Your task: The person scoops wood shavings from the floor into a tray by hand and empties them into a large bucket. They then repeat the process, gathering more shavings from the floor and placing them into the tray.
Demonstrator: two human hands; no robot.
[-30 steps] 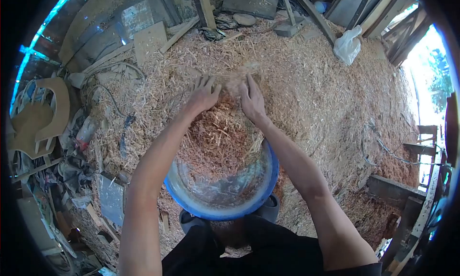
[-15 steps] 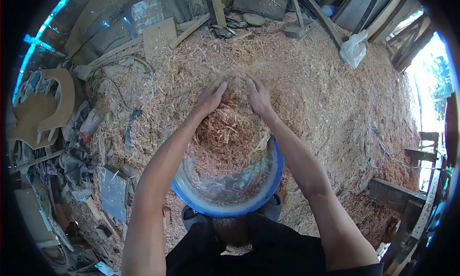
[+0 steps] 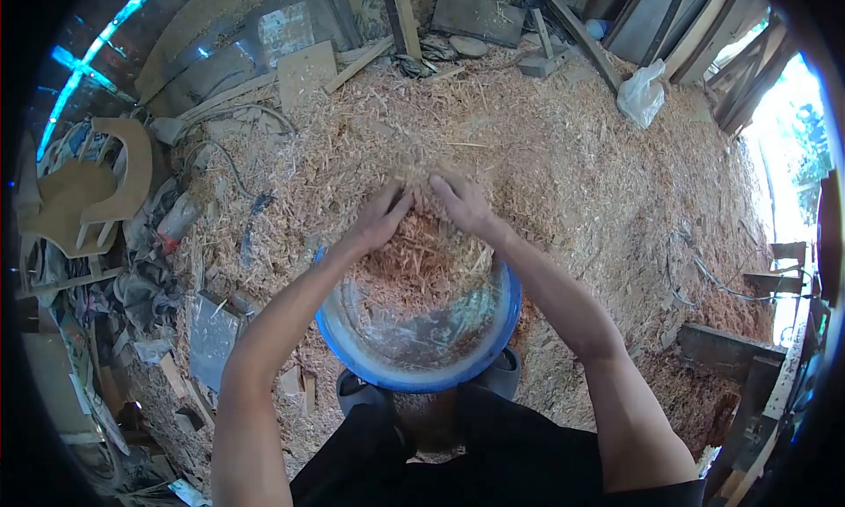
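We see shavings (image 3: 546, 146) covering the whole floor in a deep bed, boards and offcuts pushed to its far edge. A blue basin (image 3: 422, 379) sits just in front of our knees, tipped so its open mouth meets the heap and loose stuff can slide in. It is part full of reddish shavings. Our left hand (image 3: 380, 215) and right hand (image 3: 462, 203) lie close together at its far rim, fingers cupped around a clump, palms facing us; whether they truly grip it is hard to tell.

Shavings-strewn floor (image 3: 563, 155); planks (image 3: 400, 14) lean behind — daylight (image 3: 792, 120) at right.
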